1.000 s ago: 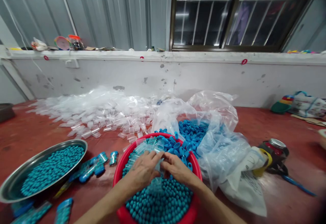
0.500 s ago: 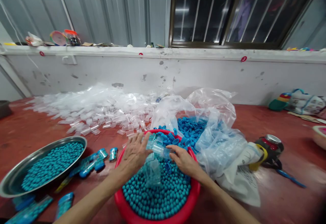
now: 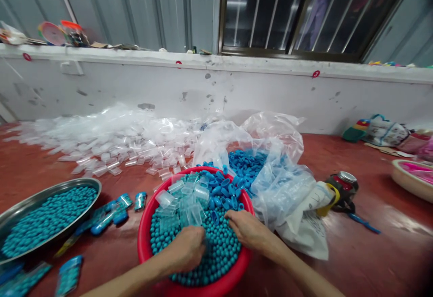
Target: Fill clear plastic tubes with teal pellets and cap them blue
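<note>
A red basin (image 3: 143, 234) holds turquoise beads (image 3: 216, 261), clear plastic containers (image 3: 192, 193) and blue caps (image 3: 225, 191). My left hand (image 3: 191, 247) is down among the beads at the basin's middle, its fingers curled; whatever they grip is hidden. Over the basin's right side, my right hand (image 3: 245, 227) has its fingers bent together beside the blue caps, and I cannot make out what is between them.
A metal tray (image 3: 96, 189) of beads stands at the left, with filled containers (image 3: 69, 274) near it. Clear containers (image 3: 111, 139) are heaped behind. A plastic bag (image 3: 277, 184) of blue caps, a jar (image 3: 345, 182) and a pale basin (image 3: 401, 177) lie rightward.
My left hand has moved down from the clear containers into the beads and closed. My right hand has come away from a clear container. The view has shifted rightward.
</note>
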Demonstrator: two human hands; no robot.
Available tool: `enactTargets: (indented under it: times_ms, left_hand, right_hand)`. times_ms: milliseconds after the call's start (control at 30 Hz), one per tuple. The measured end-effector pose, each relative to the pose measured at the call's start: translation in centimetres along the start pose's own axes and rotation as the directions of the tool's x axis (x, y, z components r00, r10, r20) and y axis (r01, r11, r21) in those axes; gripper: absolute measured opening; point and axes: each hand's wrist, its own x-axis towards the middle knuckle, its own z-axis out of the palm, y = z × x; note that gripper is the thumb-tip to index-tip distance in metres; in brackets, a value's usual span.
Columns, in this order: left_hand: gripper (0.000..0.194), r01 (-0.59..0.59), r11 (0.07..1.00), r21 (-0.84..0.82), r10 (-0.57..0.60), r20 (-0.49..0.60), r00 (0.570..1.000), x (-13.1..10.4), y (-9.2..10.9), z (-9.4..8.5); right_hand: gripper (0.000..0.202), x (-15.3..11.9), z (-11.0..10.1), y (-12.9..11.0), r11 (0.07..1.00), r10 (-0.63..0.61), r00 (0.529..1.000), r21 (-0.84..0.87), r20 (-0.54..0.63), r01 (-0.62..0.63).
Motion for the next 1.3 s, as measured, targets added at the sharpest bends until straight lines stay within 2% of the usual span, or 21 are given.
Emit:
enactTargets:
  times_ms: [100, 267, 367, 467, 533, 633, 667, 700, 767, 867, 933, 1000, 1133, 1233, 1300]
  left_hand:
    - [0.02, 0.075, 0.99, -0.116, -0.081, -0.054, 0.995, 1.6, 0.2, 0.6]
    - [0.019, 0.193, 0.93, -0.313, -0.201, 0.006, 0.98, 3.7, -0.1, 1.8]
    - [0.006, 0.256, 0.826, -0.503, -0.231, 0.113, 0.966, 3.9, -0.3, 2.2]
    - [0.016, 0.268, 0.683, -0.68, -0.18, 0.199, 0.963, 3.6, -0.3, 2.2]
    - [0.021, 0.259, 0.602, -0.756, -0.143, 0.217, 0.966, 3.5, -0.3, 2.0]
    - [0.028, 0.241, 0.479, -0.844, -0.098, 0.221, 0.97, 3.2, -0.4, 1.6]
    - [0.031, 0.237, 0.429, -0.872, -0.083, 0.223, 0.971, 3.1, -0.5, 1.5]
    - [0.033, 0.232, 0.377, -0.896, -0.07, 0.223, 0.972, 2.9, -0.6, 1.3]
    - [0.035, 0.221, 0.309, -0.925, -0.069, 0.21, 0.975, 2.4, -0.7, 1.1]
    - [0.034, 0.176, 0.308, -0.935, -0.117, 0.146, 0.982, 1.7, -0.9, 0.9]
    - [0.033, 0.117, 0.321, -0.94, -0.13, 0.079, 0.988, 1.4, -1.0, 0.9]
    - [0.034, 0.074, 0.329, -0.941, -0.141, 0.028, 0.99, 1.2, -1.0, 0.9]
    - [0.033, 0.038, 0.347, -0.937, -0.169, -0.022, 0.985, 0.9, -0.6, 0.8]
    - [0.033, 0.055, 0.317, -0.947, -0.164, 0.003, 0.987, 0.7, -0.7, 0.8]
    - [0.034, 0.088, 0.289, -0.953, -0.163, 0.041, 0.986, 0.6, -1.0, 1.0]
  right_hand:
    - [0.019, 0.6, 1.0, -0.1, 0.991, 0.07, 0.992, -0.123, 0.103, -0.057]
    - [0.022, 2.1, 2.3, -0.7, 0.999, 0.007, 0.99, 0.051, 0.141, -0.014]
    - [0.022, 3.1, 2.5, -0.5, 0.985, -0.001, 0.99, 0.17, 0.144, -0.024]
    - [0.021, 3.7, 2.5, 0.0, 0.94, 0.045, 0.983, 0.326, 0.177, -0.102]
    - [0.018, 3.7, 2.4, 0.4, 0.858, 0.074, 0.978, 0.487, 0.196, -0.162]
    - [0.01, 3.6, 2.2, 0.9, 0.633, 0.083, 0.983, 0.753, 0.167, -0.181]
    - [0.01, 3.5, 2.2, 0.9, 0.578, 0.092, 0.984, 0.797, 0.15, -0.176]
    - [0.009, 3.4, 2.2, 1.0, 0.567, 0.104, 0.985, 0.805, 0.137, -0.172]
    - [0.008, 3.1, 2.3, 0.9, 0.635, 0.128, 0.988, 0.758, 0.086, -0.148]
    - [0.01, 2.8, 2.4, 0.4, 0.808, 0.077, 0.993, 0.589, -0.092, -0.008]
    - [0.012, 2.5, 2.5, -0.1, 0.874, 0.015, 0.98, 0.479, -0.199, 0.084]
    - [0.014, 2.4, 2.5, -0.5, 0.899, 0.0, 0.974, 0.427, -0.226, 0.099]
    - [0.018, 2.2, 2.4, -1.0, 0.919, -0.011, 0.98, 0.385, -0.197, 0.087]
    - [0.017, 2.1, 2.2, -1.1, 0.925, -0.058, 0.978, 0.358, -0.198, 0.127]
    - [0.017, 2.2, 1.8, -1.2, 0.92, -0.029, 0.976, 0.377, -0.216, 0.11]
